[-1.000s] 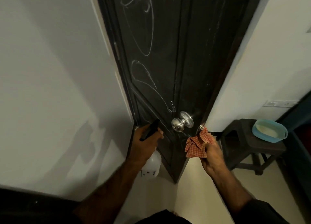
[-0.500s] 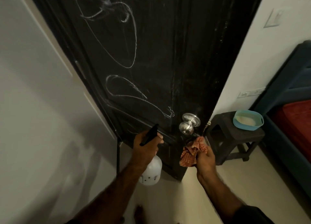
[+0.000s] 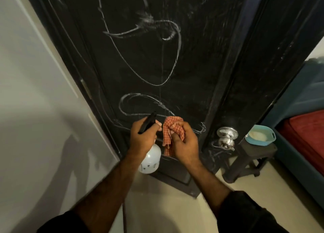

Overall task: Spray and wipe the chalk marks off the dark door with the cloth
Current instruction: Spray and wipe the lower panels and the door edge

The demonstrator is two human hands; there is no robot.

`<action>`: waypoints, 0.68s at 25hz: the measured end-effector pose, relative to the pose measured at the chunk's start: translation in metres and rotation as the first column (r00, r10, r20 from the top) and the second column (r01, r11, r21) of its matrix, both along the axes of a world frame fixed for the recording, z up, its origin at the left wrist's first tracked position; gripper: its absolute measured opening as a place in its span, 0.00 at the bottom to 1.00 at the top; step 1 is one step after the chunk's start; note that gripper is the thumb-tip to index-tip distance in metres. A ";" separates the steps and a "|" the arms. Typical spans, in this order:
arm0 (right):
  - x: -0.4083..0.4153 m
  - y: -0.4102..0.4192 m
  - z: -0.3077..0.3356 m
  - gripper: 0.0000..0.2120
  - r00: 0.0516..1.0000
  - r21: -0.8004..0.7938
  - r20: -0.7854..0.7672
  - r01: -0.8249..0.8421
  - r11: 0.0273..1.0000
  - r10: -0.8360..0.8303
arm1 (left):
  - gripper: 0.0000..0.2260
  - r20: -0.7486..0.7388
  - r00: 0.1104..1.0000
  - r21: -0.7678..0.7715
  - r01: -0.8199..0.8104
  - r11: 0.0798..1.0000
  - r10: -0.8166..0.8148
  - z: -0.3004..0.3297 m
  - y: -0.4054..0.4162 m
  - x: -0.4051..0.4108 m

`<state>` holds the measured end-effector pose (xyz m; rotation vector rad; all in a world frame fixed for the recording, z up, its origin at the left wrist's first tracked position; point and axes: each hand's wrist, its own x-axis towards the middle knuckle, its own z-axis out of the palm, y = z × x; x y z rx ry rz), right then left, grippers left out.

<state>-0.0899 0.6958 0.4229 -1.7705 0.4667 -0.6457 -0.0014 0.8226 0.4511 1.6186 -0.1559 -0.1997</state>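
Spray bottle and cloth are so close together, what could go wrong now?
The spray bottle nozzle in the left hand sits right beside the cloth bunched in the right hand, so spray might soak the cloth or fingers instead of the chalk marks. Drips could also wet the floor, making it slippery.

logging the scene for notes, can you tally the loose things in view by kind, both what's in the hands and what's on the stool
spray bottle: 1, in the left hand
checked cloth: 1, in the right hand
blue basin: 1, on the dark stool
total: 3
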 end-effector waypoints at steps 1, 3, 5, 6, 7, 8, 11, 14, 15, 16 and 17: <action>0.012 -0.002 0.011 0.17 1.000 -0.030 0.022 -0.001 1.000 0.001 | 0.04 0.023 1.000 -0.010 -0.005 1.000 0.006 0.009 0.000 0.008; 0.030 -0.005 0.027 0.17 0.998 -0.074 0.060 -0.010 0.997 0.014 | 0.02 0.078 0.997 -0.026 0.021 0.999 -0.019 0.029 -0.002 0.019; 0.043 -0.009 0.047 0.18 0.992 -0.150 0.124 -0.019 0.988 0.038 | 0.06 0.139 0.989 -0.033 0.051 0.998 -0.046 0.052 -0.005 0.025; 0.047 -0.011 0.059 0.19 0.986 -0.193 0.158 -0.027 0.981 0.058 | 0.05 0.162 0.986 -0.040 0.052 0.998 -0.045 0.061 -0.006 0.028; 0.051 -0.015 0.072 0.21 0.978 -0.229 0.192 -0.041 0.973 0.086 | 0.03 0.166 0.985 -0.056 0.055 0.997 -0.045 0.072 -0.006 0.030; 0.051 -0.021 0.087 0.23 0.967 -0.261 0.226 -0.056 0.964 0.118 | 0.00 0.168 0.985 -0.076 0.063 0.995 -0.050 0.084 -0.007 0.030; 0.046 -0.050 0.153 0.24 0.914 -0.434 0.364 -0.003 0.901 0.179 | 0.03 0.266 0.953 -0.085 0.170 0.982 -0.142 0.140 -0.019 0.034; 0.033 -0.089 0.231 0.19 0.830 -0.582 0.538 0.238 0.777 0.149 | 0.07 0.436 0.879 -0.032 0.232 0.972 -0.195 0.223 -0.041 0.023; 0.027 -0.102 0.256 0.18 0.809 -0.589 0.577 0.318 0.743 0.112 | 0.07 0.494 0.846 -0.017 0.243 0.970 -0.203 0.251 -0.049 0.017; 0.020 -0.115 0.280 0.18 0.790 -0.585 0.609 0.392 0.710 0.065 | 0.08 0.541 0.815 -0.010 0.253 0.967 -0.208 0.279 -0.058 0.011; 0.012 -0.128 0.304 0.17 0.764 -0.578 0.645 0.474 0.665 0.016 | 0.08 0.571 0.795 -0.021 0.265 0.964 -0.206 0.306 -0.068 0.004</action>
